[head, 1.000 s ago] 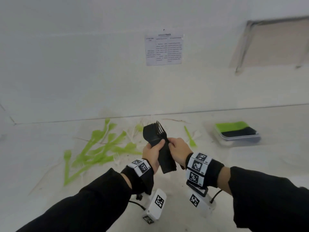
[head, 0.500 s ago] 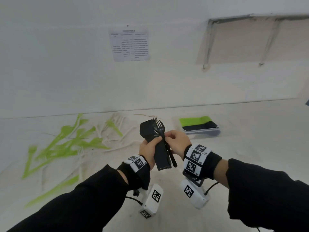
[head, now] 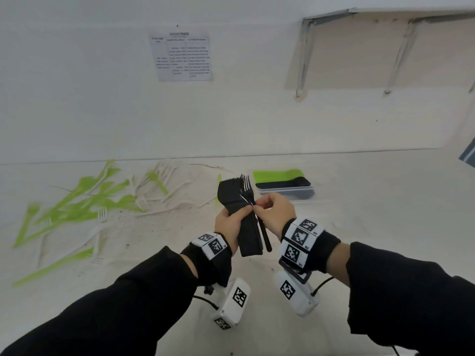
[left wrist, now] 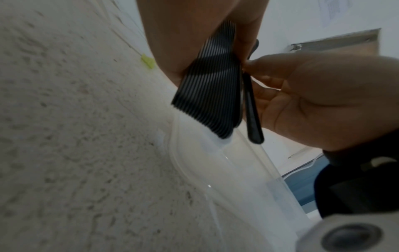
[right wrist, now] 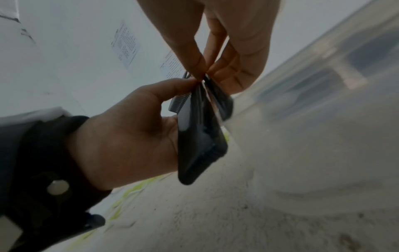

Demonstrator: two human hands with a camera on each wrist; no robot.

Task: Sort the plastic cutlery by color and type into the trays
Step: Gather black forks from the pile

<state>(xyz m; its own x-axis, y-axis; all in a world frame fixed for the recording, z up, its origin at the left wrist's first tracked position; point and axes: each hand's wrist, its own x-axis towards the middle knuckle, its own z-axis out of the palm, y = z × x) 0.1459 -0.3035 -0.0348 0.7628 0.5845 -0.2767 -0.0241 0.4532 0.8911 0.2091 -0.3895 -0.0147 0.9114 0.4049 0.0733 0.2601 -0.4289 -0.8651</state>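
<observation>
My left hand [head: 232,222] grips a thick stack of black plastic forks [head: 232,199] upright above the table, tines up. The stack's ribbed handle ends [left wrist: 207,88] show in the left wrist view. My right hand [head: 272,214] pinches a single black fork [head: 263,232] at the stack's right side, its handle angled slightly away from the others [left wrist: 252,109]. In the right wrist view thumb and fingers [right wrist: 200,68] meet on the fork just above the stack [right wrist: 200,146]. A clear tray [head: 285,190] holding green and black cutlery sits behind the hands.
Green cutlery [head: 77,204] and white cutlery [head: 164,181] lie scattered over the left of the pale table. A printed sheet [head: 181,57] hangs on the white wall. A clear container edge [left wrist: 215,163] lies below the hands. A dark object [head: 469,152] sits far right.
The view has swung to the right, so the tray now sits just behind the hands. My right hand has drawn one black fork apart from the stack's side.
</observation>
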